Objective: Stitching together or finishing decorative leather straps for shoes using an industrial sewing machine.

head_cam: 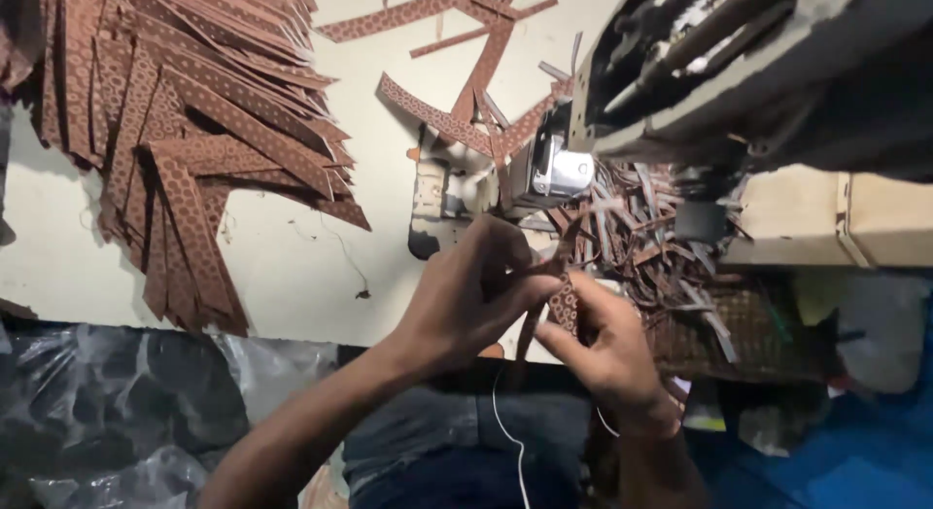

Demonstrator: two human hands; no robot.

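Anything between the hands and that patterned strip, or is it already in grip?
Nothing visible in the way. Both the left hand and right hand already pinch the brown patterned strip directly, in front of the sewing machine.

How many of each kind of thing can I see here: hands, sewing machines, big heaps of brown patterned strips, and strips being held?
Hands: 2, the left hand and the right hand
Sewing machine: 1
Big stacked heap of brown strips on the table: 1
Tangled pile of trimmings: 1
Held strip: 1
Total: 6
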